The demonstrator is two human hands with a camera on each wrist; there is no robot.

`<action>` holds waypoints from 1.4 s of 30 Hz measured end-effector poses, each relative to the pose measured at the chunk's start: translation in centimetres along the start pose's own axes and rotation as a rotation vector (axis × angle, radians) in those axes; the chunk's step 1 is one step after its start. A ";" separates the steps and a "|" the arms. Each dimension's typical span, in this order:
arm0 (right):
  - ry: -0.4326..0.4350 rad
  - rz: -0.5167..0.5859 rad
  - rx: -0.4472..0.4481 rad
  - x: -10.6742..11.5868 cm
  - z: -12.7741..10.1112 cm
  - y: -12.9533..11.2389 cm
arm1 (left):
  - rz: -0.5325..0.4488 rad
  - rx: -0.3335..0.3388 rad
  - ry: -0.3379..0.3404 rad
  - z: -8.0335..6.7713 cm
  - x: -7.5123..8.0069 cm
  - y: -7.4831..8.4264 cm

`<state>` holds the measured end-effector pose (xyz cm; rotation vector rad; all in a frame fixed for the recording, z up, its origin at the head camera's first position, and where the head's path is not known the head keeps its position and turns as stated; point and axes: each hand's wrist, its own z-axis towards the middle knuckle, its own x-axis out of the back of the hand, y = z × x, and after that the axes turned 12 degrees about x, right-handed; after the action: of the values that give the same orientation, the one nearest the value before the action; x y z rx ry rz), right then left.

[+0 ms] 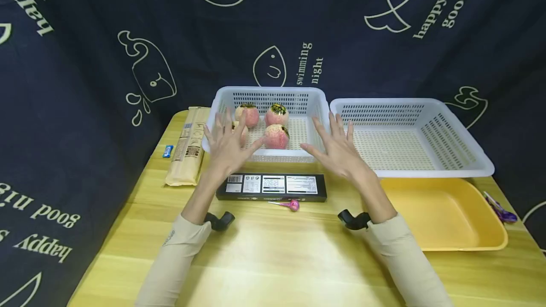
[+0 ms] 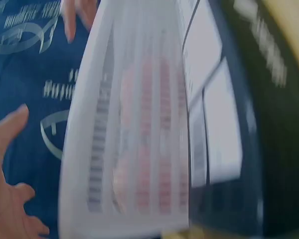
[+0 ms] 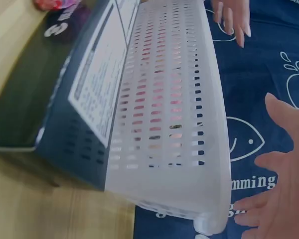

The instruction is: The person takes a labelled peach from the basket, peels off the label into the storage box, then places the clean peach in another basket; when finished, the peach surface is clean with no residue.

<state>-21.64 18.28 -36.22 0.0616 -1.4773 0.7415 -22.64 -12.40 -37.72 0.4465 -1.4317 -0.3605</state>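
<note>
Both hands hover with fingers spread over the near side of a white perforated basket (image 1: 277, 152), holding nothing. My left hand (image 1: 230, 148) is above its left part, partly hiding one of several round pink-and-cream fruits, like peaches with dark shiny tops (image 1: 277, 136). Near the basket's right end is my right hand (image 1: 339, 150), fingers apart. In the left wrist view the left hand (image 2: 10, 199) stays apart from the basket wall (image 2: 79, 159). The right wrist view shows the right hand (image 3: 284, 184) beside the basket rim (image 3: 217, 124), with spread fingers.
A long black box (image 1: 271, 187) and a pink lollipop (image 1: 294, 205) lie before the basket. At left are a beige packet (image 1: 187, 150) and a small blue candy (image 1: 168, 151). Rightward stand another white basket (image 1: 426, 173), a yellow tray (image 1: 443, 217) and a purple lollipop (image 1: 505, 214).
</note>
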 end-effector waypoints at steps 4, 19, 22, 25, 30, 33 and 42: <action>-0.002 0.147 0.047 -0.1 1.2 0.3 | -0.149 0.075 -0.031 2.1 2.3 -4.1; -0.198 0.480 -0.010 -2.0 7.1 -0.5 | -0.700 0.072 -0.429 3.8 1.2 -9.3; -0.202 0.578 -0.110 -2.7 8.1 -0.5 | -0.714 0.084 -0.418 3.8 1.0 -9.3; -0.183 0.639 -0.132 -3.2 8.8 -0.4 | -0.717 0.085 -0.415 3.9 0.9 -9.2; -0.088 0.544 -0.076 -4.2 10.1 -0.5 | -0.714 0.108 -0.418 3.9 0.7 -9.3; -0.025 0.480 -0.063 -4.8 11.0 -0.6 | -0.708 0.134 -0.416 3.8 0.6 -9.4; 0.004 0.567 -0.070 -5.7 12.3 -0.8 | -0.692 0.129 -0.421 4.0 0.3 -9.3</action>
<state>-31.50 9.48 -39.46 -0.4279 -1.5280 1.1392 -26.31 -20.97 -41.78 1.0207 -1.6816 -0.9641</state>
